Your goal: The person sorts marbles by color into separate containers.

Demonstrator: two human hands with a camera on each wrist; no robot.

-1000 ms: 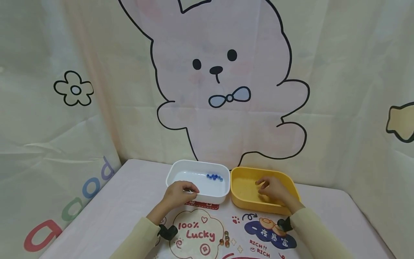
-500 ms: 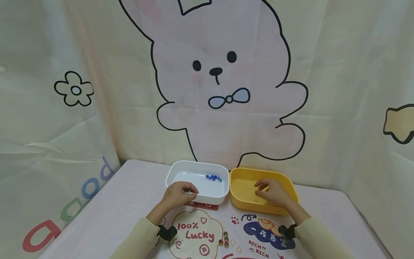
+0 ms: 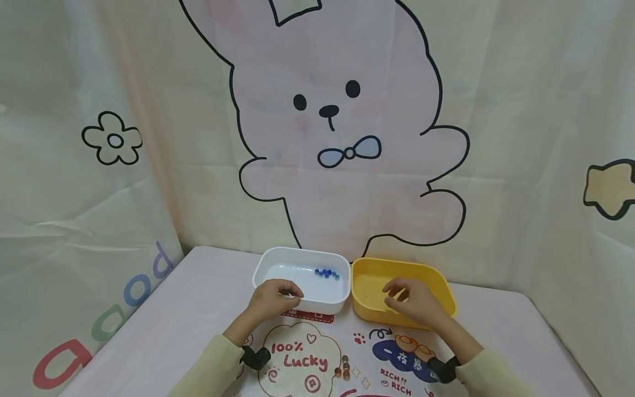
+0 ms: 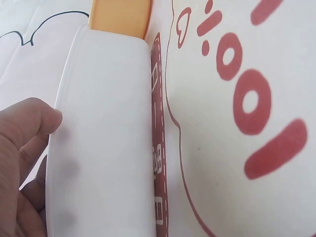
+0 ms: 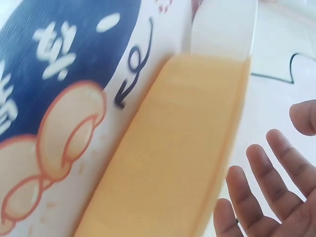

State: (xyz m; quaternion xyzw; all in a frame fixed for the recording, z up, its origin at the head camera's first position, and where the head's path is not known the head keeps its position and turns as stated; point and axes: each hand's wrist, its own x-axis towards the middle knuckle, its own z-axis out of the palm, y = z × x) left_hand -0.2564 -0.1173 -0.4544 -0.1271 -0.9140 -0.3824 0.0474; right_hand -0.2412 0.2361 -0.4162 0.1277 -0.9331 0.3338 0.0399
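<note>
My left hand grips the near rim of the white tray, its fingers reaching inside. In the left wrist view the thumb tip sits at the rim and finger shadows show through the wall. Several small blue beads lie along the tray's right side. Over the yellow tray, which stands close beside the white one, is my right hand. Its fingers are loosely bent and spread apart, with nothing seen between them.
Several brown beads lie on the printed mat near the front. A curtain with a cartoon animal hangs right behind the trays. Dark straps circle both wrists.
My right hand has drawn left and slightly nearer within the yellow tray, its fingers spreading from a closer bend. The left hand stays at the white tray's rim. The view tilts slightly.
</note>
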